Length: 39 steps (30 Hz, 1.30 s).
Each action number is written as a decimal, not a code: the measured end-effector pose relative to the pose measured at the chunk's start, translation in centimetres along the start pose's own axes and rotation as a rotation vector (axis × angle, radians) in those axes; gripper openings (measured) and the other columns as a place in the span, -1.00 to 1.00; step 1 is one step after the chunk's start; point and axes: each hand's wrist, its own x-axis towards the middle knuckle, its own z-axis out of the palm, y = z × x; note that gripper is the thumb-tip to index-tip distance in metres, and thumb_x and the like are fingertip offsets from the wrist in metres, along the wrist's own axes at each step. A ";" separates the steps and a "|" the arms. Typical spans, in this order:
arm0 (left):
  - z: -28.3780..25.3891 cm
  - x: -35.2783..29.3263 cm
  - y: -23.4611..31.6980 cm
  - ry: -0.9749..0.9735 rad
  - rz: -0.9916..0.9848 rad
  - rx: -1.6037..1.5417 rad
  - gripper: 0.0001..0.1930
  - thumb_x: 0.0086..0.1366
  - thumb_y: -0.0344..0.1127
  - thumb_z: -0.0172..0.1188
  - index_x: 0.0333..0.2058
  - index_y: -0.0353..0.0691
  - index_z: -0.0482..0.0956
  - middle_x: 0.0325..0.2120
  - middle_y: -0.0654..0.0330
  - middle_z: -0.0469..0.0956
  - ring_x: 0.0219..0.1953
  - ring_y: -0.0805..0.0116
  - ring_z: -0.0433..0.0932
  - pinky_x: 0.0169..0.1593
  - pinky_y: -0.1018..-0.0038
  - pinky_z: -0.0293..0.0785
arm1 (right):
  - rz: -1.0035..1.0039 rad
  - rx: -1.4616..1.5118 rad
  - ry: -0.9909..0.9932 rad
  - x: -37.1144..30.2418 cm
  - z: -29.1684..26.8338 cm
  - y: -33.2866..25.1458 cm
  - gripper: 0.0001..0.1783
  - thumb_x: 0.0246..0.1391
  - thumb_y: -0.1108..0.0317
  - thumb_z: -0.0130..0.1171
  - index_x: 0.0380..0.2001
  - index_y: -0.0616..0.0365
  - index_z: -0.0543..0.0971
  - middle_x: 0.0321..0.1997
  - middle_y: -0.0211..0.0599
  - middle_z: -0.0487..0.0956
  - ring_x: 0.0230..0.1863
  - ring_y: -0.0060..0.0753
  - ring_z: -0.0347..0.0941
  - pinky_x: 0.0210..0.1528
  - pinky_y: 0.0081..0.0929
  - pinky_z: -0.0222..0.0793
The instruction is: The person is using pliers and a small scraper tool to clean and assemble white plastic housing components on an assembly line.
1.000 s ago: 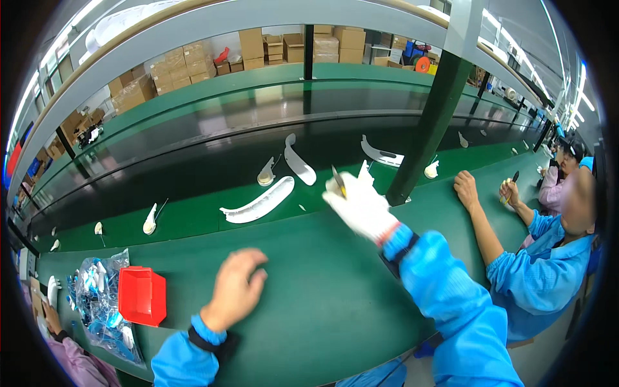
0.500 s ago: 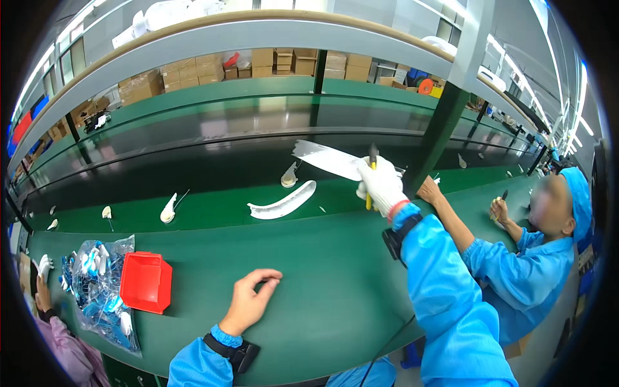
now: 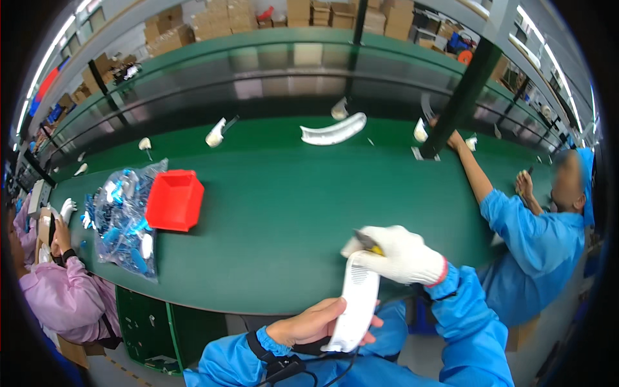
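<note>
A long, slightly curved white plastic piece (image 3: pixel 356 303) with a row of slots near its upper end is tilted between my hands, close to my body. My bare left hand (image 3: pixel 316 321) closes round its lower part, thumb on the front face and fingertips showing at the far edge. At the upper end, my right hand (image 3: pixel 403 255), in a white knit glove, grips the piece. The same gloved hand holds a yellow-and-black hand tool (image 3: pixel 369 242); its exact kind is partly hidden by the fingers.
Another curved white piece (image 3: pixel 333 131) and smaller white parts (image 3: pixel 216 133) lie along the dark green strip beyond the table. A red bin (image 3: pixel 175 200) stands beside a clear bag of blue and white pieces (image 3: pixel 126 219). A green post (image 3: pixel 461 100) rises at right. Co-workers sit on both sides.
My right hand has come back from the far strip toward my body, bringing the white piece and the tool. My left hand has left the tabletop and taken hold of the piece.
</note>
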 end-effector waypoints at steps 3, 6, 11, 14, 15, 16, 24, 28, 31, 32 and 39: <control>-0.7 -0.5 -4.8 0.018 0.217 -0.197 -0.09 0.40 0.41 -0.29 0.31 -0.39 0.15 -0.04 -0.13 0.53 -0.24 0.17 0.61 -0.15 0.29 0.56 | 0.006 -0.043 0.114 0.5 2.4 -0.1 -0.60 0.18 0.10 0.20 -0.08 0.20 0.57 -0.16 -0.11 0.68 -0.14 -0.14 0.64 -0.07 -0.35 0.52; -0.9 0.3 -7.5 0.107 0.267 -0.286 -0.08 0.38 0.45 -0.38 0.23 -0.39 0.26 -0.27 -0.04 0.55 -0.34 0.23 0.56 -0.25 0.33 0.51 | 0.214 0.397 0.396 0.0 3.6 1.0 -0.66 0.25 0.24 0.13 -0.01 0.22 0.53 -0.33 -0.24 0.60 -0.32 -0.38 0.57 -0.19 -0.47 0.49; -2.2 0.9 -9.8 0.214 0.310 -0.249 -0.11 0.39 0.45 -0.42 0.08 -0.39 0.40 -0.40 0.04 0.53 -0.37 0.20 0.56 -0.27 0.28 0.53 | 0.115 0.710 0.594 -2.7 6.3 2.0 -0.73 0.32 0.41 -0.04 -0.02 0.33 0.50 -0.41 -0.33 0.52 -0.40 -0.53 0.47 -0.22 -0.50 0.46; -1.8 1.6 -9.8 0.263 0.307 -0.280 -0.11 0.40 0.44 -0.42 0.04 -0.40 0.42 -0.39 0.06 0.54 -0.36 0.20 0.57 -0.27 0.27 0.54 | 0.024 0.698 0.587 -4.3 7.7 2.8 -0.76 0.32 0.46 -0.09 -0.07 0.35 0.49 -0.30 -0.20 0.57 -0.29 -0.46 0.51 -0.14 -0.45 0.47; -1.7 1.8 -9.9 0.279 0.292 -0.285 -0.12 0.40 0.44 -0.41 0.03 -0.41 0.42 -0.38 0.06 0.54 -0.36 0.20 0.57 -0.27 0.28 0.55 | -0.047 0.716 0.607 -4.6 7.8 2.8 -0.77 0.32 0.47 -0.10 -0.08 0.35 0.48 -0.27 -0.16 0.58 -0.26 -0.45 0.52 -0.12 -0.44 0.47; -1.8 2.0 -10.0 0.278 0.294 -0.296 -0.12 0.40 0.44 -0.41 0.03 -0.41 0.42 -0.38 0.06 0.54 -0.36 0.20 0.57 -0.27 0.28 0.55 | -0.050 0.680 0.574 -5.0 7.6 2.9 -0.78 0.33 0.44 -0.12 -0.13 0.34 0.47 -0.25 -0.12 0.57 -0.20 -0.43 0.53 -0.08 -0.42 0.47; -2.5 2.4 -10.6 0.190 0.337 -0.343 -0.21 0.48 0.32 -0.40 0.06 -0.41 0.41 -0.31 0.08 0.57 -0.34 0.26 0.60 -0.23 0.36 0.56 | -0.174 0.853 0.531 -4.3 9.4 1.2 -0.72 0.41 0.27 -0.11 -0.24 0.30 0.42 -0.46 -0.26 0.52 -0.44 -0.48 0.49 -0.36 -0.45 0.47; -2.4 2.2 -10.4 0.220 0.362 -0.365 -0.21 0.48 0.31 -0.41 0.06 -0.40 0.41 -0.31 0.08 0.57 -0.34 0.27 0.60 -0.24 0.37 0.55 | 0.027 0.761 0.540 -2.3 10.3 -0.1 -0.50 0.35 -0.06 0.02 -0.35 0.25 0.40 -0.54 -0.29 0.46 -0.56 -0.43 0.44 -0.49 -0.40 0.44; -2.4 2.4 -10.2 0.214 0.359 -0.330 -0.22 0.49 0.31 -0.42 0.05 -0.38 0.41 -0.31 0.08 0.57 -0.36 0.28 0.59 -0.26 0.39 0.54 | 0.100 0.726 0.563 -2.0 10.3 -0.5 -0.54 0.36 -0.02 0.02 -0.33 0.24 0.45 -0.49 -0.28 0.51 -0.52 -0.49 0.44 -0.45 -0.42 0.44; -2.4 2.4 -10.3 0.210 0.365 -0.344 -0.23 0.49 0.31 -0.42 0.05 -0.37 0.41 -0.31 0.08 0.57 -0.37 0.28 0.59 -0.27 0.39 0.53 | 0.148 0.674 0.542 -1.6 10.2 -0.8 -0.58 0.37 0.04 0.00 -0.33 0.25 0.45 -0.49 -0.29 0.51 -0.53 -0.50 0.44 -0.45 -0.42 0.44; -2.4 2.3 -10.0 0.186 0.378 -0.332 -0.23 0.49 0.31 -0.43 0.05 -0.36 0.41 -0.34 0.06 0.57 -0.39 0.29 0.57 -0.29 0.40 0.52 | 0.257 0.903 0.473 -0.4 10.2 -0.6 -0.67 0.39 0.20 -0.10 -0.38 0.23 0.40 -0.60 -0.31 0.37 -0.61 -0.42 0.35 -0.55 -0.38 0.38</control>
